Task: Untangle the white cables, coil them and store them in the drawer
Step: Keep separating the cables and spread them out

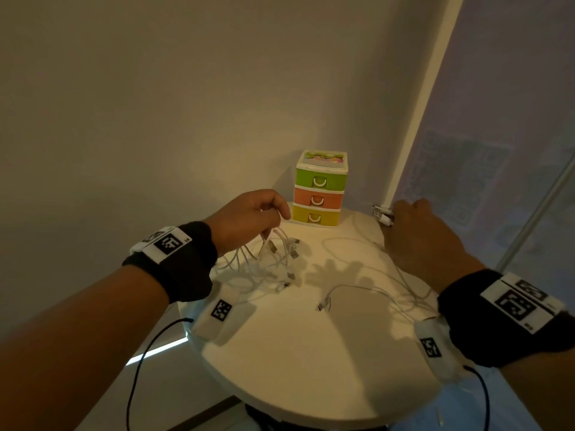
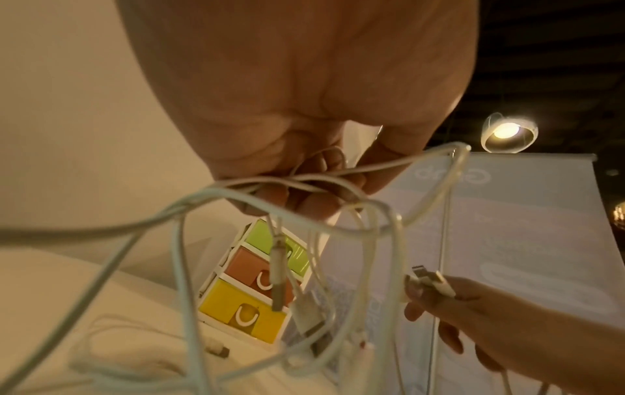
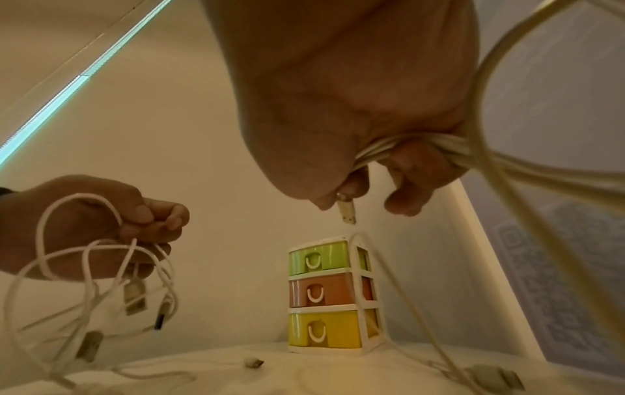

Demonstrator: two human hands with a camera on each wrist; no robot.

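Above the round white table [image 1: 295,353], my left hand [image 1: 249,216] grips a tangled bunch of white cables [image 1: 273,256]; their loops and plugs hang down to the tabletop [image 2: 304,267]. My right hand [image 1: 417,234] holds a few other white cables [image 3: 405,147] near the table's far right edge, with plug ends [image 1: 382,214] sticking out past the fingers. More cable [image 1: 357,290] trails loose across the table between the hands. A small three-drawer unit [image 1: 320,189] with green, orange and yellow drawers stands at the back, all drawers closed.
A plain wall rises behind the table. To the right hangs a pale banner [image 1: 497,135] on a white pole [image 1: 413,126]. Black wires [image 1: 140,368] run from my wrist cameras. The table's near half holds only shadow.
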